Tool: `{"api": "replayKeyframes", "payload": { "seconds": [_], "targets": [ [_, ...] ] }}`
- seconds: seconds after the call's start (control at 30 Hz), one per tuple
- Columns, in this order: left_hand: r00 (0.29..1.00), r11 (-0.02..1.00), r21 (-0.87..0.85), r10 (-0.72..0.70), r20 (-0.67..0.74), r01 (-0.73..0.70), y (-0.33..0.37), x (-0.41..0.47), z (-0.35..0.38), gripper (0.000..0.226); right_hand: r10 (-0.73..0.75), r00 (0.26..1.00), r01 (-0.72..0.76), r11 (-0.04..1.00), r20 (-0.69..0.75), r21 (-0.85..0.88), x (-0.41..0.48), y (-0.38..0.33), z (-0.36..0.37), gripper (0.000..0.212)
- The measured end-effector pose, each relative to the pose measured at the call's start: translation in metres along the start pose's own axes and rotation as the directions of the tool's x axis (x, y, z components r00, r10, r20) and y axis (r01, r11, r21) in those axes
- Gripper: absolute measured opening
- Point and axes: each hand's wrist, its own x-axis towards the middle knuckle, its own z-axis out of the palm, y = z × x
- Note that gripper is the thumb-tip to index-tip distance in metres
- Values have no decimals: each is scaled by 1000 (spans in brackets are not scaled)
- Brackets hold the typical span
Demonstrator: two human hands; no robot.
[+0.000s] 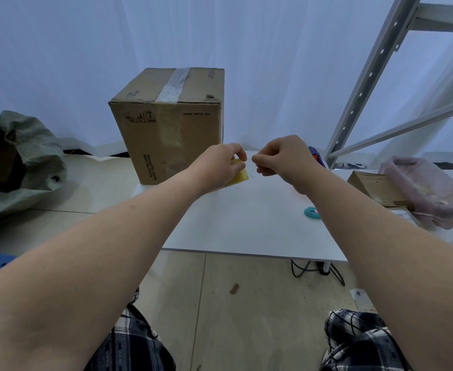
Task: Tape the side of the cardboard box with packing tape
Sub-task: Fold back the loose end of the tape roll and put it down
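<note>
Right now the left hand (221, 164) grips a yellowish tape roll (238, 173) just above the white surface (246, 220), fingers curled round it. R hand (281, 159) sits just beside it, fingertips pinched narrow, prob. on the tape's free end, but the strip is too thin to see, so can't tell. Cardboard box (170, 135) stands upright on the surface's far left corner, just beyond and left of the left hand, which is nearer. Roll mostly hidden by fingers; a teal object (312, 212) is half cut off by the R forearm.
</note>
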Motion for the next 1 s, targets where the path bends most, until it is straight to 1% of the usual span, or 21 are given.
{"api": "replayKeyframes", "payload": {
  "seconds": [0.03, 0.1, 0.13, 0.2, 0.23, 0.37, 0.43, 0.53, 0.57, 0.63, 0.67, 0.73, 0.8, 0.87, 0.93, 1.0],
  "targets": [
    [1000, 1000, -6, 4, -1, -4, 0, 0, 0, 25, -13, 1000, 13, 1000, -13, 20, 0, 0, 1, 17],
    [1000, 1000, -12, 8, 0, -8, 0, 0, 0, 25, -26, 999, 28, 997, -29, 65, 0, 0, 2, 23],
    [1000, 1000, -17, 8, -3, -8, 0, 0, 0, 25, -31, 999, 33, 997, -32, 65, 0, 0, 2, 23],
    [1000, 999, -37, 8, -18, -9, 0, 0, 1, 24, -43, 999, 44, 998, -29, 41, 0, 0, 4, 15],
    [1000, 999, -48, 9, -26, -10, 0, 1, 1, 24, -41, 999, 41, 999, -26, 25, 0, -1, 5, 16],
    [999, 995, -101, 6, -46, -10, 1, 2, 2, 22, -20, 999, 21, 1000, -34, 15, 0, -4, 9, 27],
    [998, 992, -122, 10, -57, -17, 1, 3, 2, 21, -4, 1000, 6, 996, -28, 84, 0, -6, 9, 27],
    [997, 986, -166, 13, -81, -27, 2, 4, 1, 20, 32, 999, -24, 966, -28, 258, 0, -5, 9, 20],
    [996, 983, -180, 15, -86, -30, 3, 4, 1, 20, 49, 998, -36, 950, -36, 310, 0, -5, 9, 22],
    [995, 979, -199, 23, -95, -41, 5, 3, 0, 19, 76, 995, -48, 927, -61, 372, 1, -2, 7, 33],
    [994, 978, -204, 29, -103, -49, 6, 3, 0, 18, 84, 993, -47, 921, -79, 387, 1, -1, 7, 35],
    [992, 975, -213, 31, -126, -57, 9, 4, 0, 17, 93, 989, -35, 905, -116, 425, 2, 0, 6, 32],
    [988, 974, -220, 20, -150, -53, 10, 5, 0, 18, 84, 988, -15, 890, -132, 456, 3, 0, 7, 21],
    [986, 976, -213, 15, -167, -50, 8, 5, 0, 19, 76, 990, -12, 887, -119, 462, 3, -1, 8, 11],
    [984, 977, -209, 9, -179, -47, 7, 4, -1, 20, 69, 993, -15, 887, -100, 461, 1, -2, 9, 16],
    [981, 975, -219, -2, -196, -42, 5, 4, -2, 19, 15, 998, 14, 910, -67, 415, -1, -3, 8, 22]
  ]
}}
